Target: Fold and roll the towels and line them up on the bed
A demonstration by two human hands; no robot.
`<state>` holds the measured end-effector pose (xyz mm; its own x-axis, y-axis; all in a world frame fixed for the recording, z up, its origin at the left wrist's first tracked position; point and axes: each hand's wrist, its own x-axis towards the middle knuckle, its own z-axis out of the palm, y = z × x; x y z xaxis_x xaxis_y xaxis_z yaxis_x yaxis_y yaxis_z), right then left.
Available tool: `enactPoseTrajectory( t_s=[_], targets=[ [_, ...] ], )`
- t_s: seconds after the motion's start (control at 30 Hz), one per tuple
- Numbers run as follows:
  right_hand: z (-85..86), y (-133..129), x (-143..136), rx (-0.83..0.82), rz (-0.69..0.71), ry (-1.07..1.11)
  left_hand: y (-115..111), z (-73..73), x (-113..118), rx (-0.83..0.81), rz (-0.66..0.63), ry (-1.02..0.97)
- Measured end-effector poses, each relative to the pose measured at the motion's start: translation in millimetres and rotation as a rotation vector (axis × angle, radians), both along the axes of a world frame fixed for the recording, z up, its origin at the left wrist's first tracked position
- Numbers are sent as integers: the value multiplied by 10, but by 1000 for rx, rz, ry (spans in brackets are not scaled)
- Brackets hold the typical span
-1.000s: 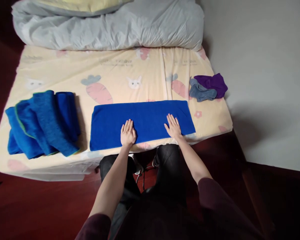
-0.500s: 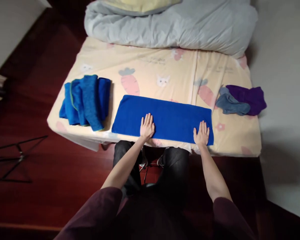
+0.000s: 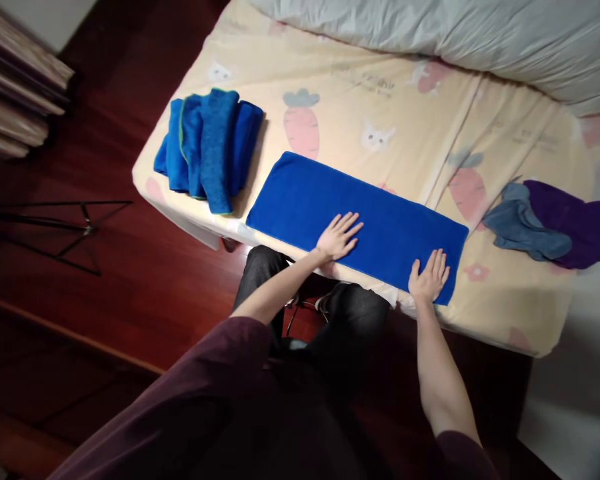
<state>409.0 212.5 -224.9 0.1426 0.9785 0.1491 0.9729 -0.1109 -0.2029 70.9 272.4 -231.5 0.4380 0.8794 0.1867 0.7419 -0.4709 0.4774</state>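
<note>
Blue pile (image 3: 205,147) at left, blue towel (image 3: 380,223) just beside it along the near edge of the bed (image 3: 405,127); towel's long axis runs left-right, your left hand (image 3: 337,238) flat mid-length, right hand (image 3: 429,277) flat nearer its right end, neither gripping anything

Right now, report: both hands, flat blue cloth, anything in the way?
Left hand, right hand open, palms down on blue cloth. Cloth flat along bed's near edge. Nothing else on it; blue pile left, grey cloth, purple cloth right.
</note>
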Motion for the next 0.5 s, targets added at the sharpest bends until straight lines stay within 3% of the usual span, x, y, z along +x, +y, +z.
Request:
enactPoseTrajectory(
  t_s=[0.17,0.27,0.37,0.5],
  targets=[
    [19,-1,-14,18,-2,0,38,127,-1314,-30,224,87],
    [28,-1,-32,14,0,-2,-12,185,-1891,-65,385,152],
    [34,-5,-46,20,-9,-10,-53,222,-2185,-105,458,199],
    [22,-10,-47,50,-9,-11,41,313,-2243,-116,435,235]
  ],
)
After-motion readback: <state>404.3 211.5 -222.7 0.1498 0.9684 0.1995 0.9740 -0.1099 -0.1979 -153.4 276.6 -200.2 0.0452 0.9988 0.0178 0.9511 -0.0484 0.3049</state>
